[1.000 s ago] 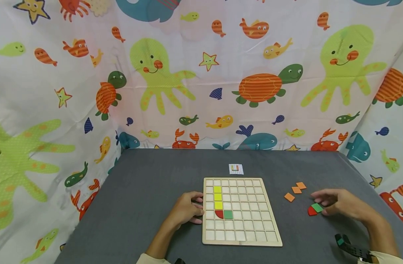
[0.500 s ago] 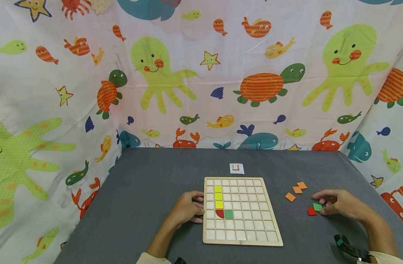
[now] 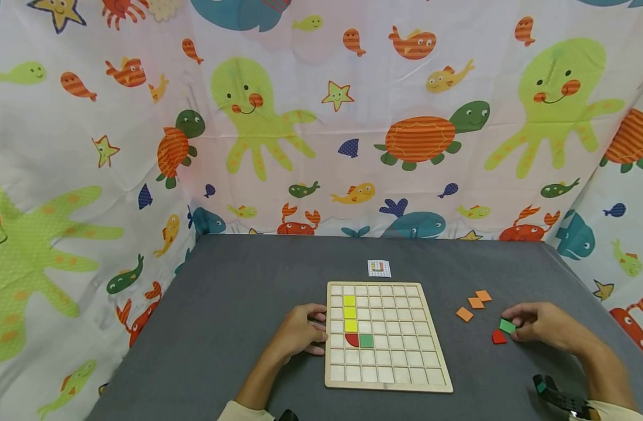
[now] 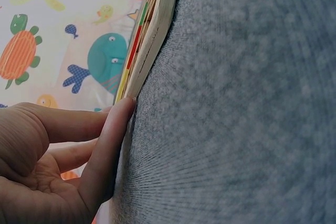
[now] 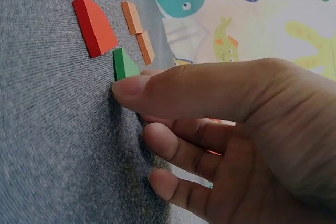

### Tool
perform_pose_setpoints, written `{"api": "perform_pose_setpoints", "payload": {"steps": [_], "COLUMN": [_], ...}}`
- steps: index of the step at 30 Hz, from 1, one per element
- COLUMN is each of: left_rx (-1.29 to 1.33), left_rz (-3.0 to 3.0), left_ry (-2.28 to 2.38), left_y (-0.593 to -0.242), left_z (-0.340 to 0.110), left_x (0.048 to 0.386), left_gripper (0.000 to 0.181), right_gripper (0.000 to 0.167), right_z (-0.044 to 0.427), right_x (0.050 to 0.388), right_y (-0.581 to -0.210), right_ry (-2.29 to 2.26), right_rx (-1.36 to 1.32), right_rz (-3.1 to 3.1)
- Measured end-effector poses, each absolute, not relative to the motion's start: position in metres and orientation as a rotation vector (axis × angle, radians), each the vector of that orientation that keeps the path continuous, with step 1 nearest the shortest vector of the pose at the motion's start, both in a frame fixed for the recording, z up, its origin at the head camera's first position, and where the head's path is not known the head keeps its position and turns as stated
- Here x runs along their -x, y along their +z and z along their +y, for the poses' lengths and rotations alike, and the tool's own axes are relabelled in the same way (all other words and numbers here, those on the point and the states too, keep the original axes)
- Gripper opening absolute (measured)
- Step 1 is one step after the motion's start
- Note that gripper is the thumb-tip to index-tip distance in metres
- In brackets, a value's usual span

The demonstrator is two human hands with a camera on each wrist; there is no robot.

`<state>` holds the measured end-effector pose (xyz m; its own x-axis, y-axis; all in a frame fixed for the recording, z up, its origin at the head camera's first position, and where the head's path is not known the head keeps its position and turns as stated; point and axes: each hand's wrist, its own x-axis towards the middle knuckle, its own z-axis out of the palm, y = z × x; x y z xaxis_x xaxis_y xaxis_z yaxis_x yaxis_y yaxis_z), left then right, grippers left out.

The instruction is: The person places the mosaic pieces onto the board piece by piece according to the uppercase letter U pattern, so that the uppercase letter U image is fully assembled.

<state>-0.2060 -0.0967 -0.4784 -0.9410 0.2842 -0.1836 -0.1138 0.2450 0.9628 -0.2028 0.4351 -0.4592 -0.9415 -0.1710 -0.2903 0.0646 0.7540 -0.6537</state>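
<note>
My right hand (image 3: 545, 324) holds a small green square tile (image 3: 507, 326) between thumb and index finger, low over the grey cloth; in the right wrist view the thumb covers part of this green tile (image 5: 125, 65). Close beside it lies a red tile (image 3: 498, 337) with one curved side. At the left edge of a wooden grid board (image 3: 390, 387), my left hand (image 3: 299, 332) rests with its fingertips touching the frame. Three yellow tiles (image 3: 350, 312) stand in a column on the board, above a red rounded tile (image 3: 352, 340) and another green tile (image 3: 366, 340).
Three orange tiles (image 3: 476, 303) lie on the cloth between the board and my right hand. A small card (image 3: 379, 268) with a coloured grid pattern lies behind the board. A sea-animal curtain (image 3: 321, 222) closes off the table's back and sides.
The green tile in my right hand has shifted slightly off the red tile, showing more of the red one. My left hand stays at the board's edge. The head view has drifted a little.
</note>
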Motion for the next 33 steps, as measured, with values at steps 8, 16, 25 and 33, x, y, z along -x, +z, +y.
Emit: {"api": "perform_pose_setpoints", "payload": {"steps": [8, 16, 25, 33], "left_rx": [-0.166, -0.156, -0.153, -0.15], "left_rz": [2.202, 2.216, 2.224, 2.226], "left_ry": [1.749, 1.732, 1.734, 1.728], "left_y": [-0.48, -0.481, -0.48, -0.48], "left_z": [-0.096, -0.096, -0.096, -0.095], "left_x": [0.207, 0.207, 0.206, 0.206], "left_gripper": [0.062, 0.061, 0.062, 0.06], "right_gripper": [0.039, 0.039, 0.039, 0.031], "right_z": [0.425, 0.399, 0.367, 0.334], "right_x": [0.204, 0.208, 0.211, 0.212], "right_y": [-0.455, -0.45, -0.447, -0.446], "right_ry": [-0.99, -0.996, -1.115, -1.121], "right_rx": [0.072, 0.114, 0.227, 0.405], "right_rz": [2.633, 2.701, 2.699, 2.75]}}
